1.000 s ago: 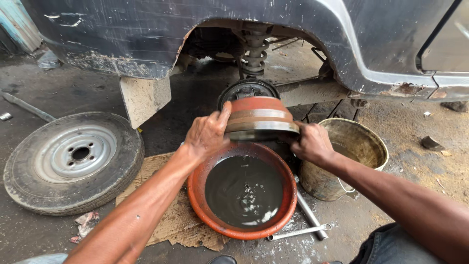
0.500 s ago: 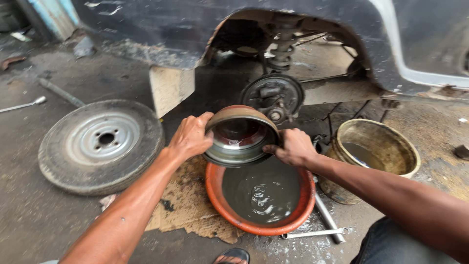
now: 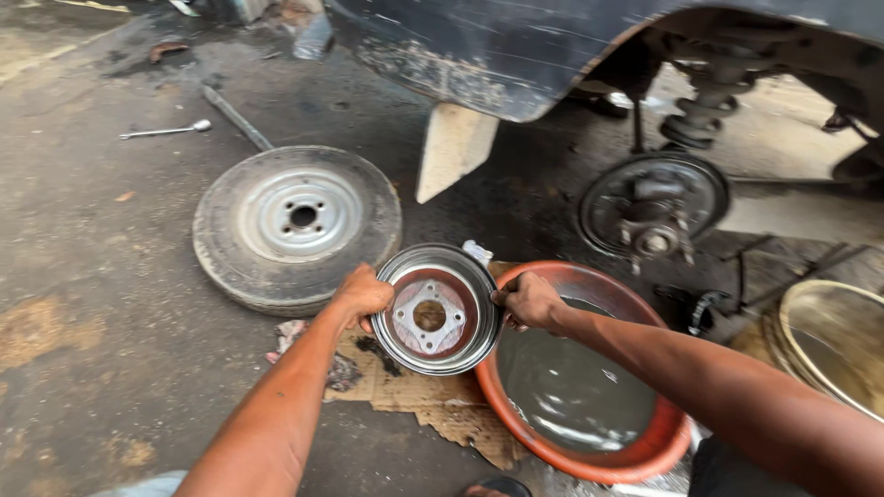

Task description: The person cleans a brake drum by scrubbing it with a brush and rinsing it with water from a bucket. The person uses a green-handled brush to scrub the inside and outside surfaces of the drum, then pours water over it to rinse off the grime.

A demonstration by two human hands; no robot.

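Both hands on the brake drum (image 3: 434,310), open side facing the camera, four-hole hub plate visible inside. Left hand (image 3: 362,294) has its grip closed on the drum's rim at 9 o'clock; right hand (image 3: 527,300) has its grip clamped on the rim at 3 o'clock. Drum is held clear of the ground, tilted toward the camera, above the torn cardboard (image 3: 433,405) and overlapping the 9 o'clock edge of the orange basin (image 3: 603,469).

Basin sits on the floor at 4 o'clock from the drum, holding murky grey liquid. Wheel with tyre (image 3: 296,224) lies flat on the concrete at 10 o'clock from the drum, near but not touching. Bare hub with backing plate (image 3: 652,204) at 1 o'clock, under the wheel arch of the dark vehicle body (image 3: 479,55), coil spring (image 3: 702,115) above it. Metal bucket (image 3: 833,345) at 3 o'clock, right frame edge, partly cut off. Wrench (image 3: 166,131) lies on the floor far off at 10 o'clock, well apart from everything.
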